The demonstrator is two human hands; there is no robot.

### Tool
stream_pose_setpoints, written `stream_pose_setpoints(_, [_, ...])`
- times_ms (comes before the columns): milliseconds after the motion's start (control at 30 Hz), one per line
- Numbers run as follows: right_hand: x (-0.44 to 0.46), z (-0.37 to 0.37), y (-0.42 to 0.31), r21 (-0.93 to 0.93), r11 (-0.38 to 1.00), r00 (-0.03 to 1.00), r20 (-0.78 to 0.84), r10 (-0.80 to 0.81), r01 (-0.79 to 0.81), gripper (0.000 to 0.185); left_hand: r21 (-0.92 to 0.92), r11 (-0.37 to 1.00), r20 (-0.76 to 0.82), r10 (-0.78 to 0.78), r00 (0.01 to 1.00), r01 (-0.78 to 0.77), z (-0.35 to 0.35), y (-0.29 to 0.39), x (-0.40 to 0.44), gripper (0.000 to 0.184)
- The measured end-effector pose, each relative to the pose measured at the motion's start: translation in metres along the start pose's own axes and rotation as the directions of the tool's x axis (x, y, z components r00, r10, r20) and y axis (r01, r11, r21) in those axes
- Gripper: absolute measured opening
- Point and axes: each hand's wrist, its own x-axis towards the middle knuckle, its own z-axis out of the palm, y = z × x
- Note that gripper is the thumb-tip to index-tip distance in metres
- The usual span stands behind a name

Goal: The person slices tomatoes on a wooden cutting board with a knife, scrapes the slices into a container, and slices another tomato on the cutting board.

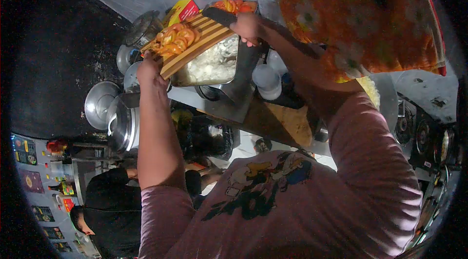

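Observation:
A striped wooden cutting board (183,58), tilted, carries a pile of tomato slices (175,38). My left hand (150,70) is closed on the board's near left edge. At the board's right end, my right hand (247,28) is closed around a knife (219,16), its dark, broad blade lying by the board's far edge. Directly beneath the board is a metal pan of chopped white onion (212,64), partly covered by it. More tomato slices (234,5) sit in a container just behind the knife.
A yellow and red box (183,11) stands behind the board. Metal lids (101,104) and a pot (122,125) are at left. White plastic containers (267,81) stand right of the pan. An orange floral cloth (360,15) hangs upper right. A person in black (112,210) is at lower left.

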Motion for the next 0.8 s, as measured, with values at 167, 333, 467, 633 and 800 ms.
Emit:
stream_pose_setpoints(167, [0.051, 0.009, 0.053, -0.081, 0.992, 0.956, -0.270, -0.116, 0.098, 0.043, 0.067, 0.993, -0.061, -0.089, 0.994, 0.093, 0.019, 0.027, -0.046, 0.050])
stream_pose_setpoints(333, [-0.055, -0.009, -0.013, -0.181, 0.983, 0.956, -0.278, -0.095, 0.045, 0.041, 0.086, 0.993, -0.001, -0.081, 0.997, 0.081, 0.011, 0.038, -0.054, 0.058])
stream_pose_setpoints(467, [-0.028, -0.014, 0.001, -0.106, 0.992, 0.980, -0.181, -0.083, 0.065, 0.040, 0.195, 0.975, -0.032, -0.105, 0.994, 0.110, -0.010, 0.034, -0.027, 0.058])
stream_pose_setpoints(633, [-0.022, 0.002, -0.010, -0.293, 0.941, 0.788, -0.534, -0.308, 0.169, 0.038, 0.456, 0.873, 0.227, 0.075, 0.971, -0.174, -0.078, -0.027, 0.076, 0.052])
stream_pose_setpoints(800, [-0.092, 0.012, -0.075, 0.133, 0.964, 0.895, -0.416, -0.158, 0.232, 0.036, 0.198, 0.978, 0.040, -0.078, 0.996, 0.068, 0.007, 0.026, -0.034, 0.045])
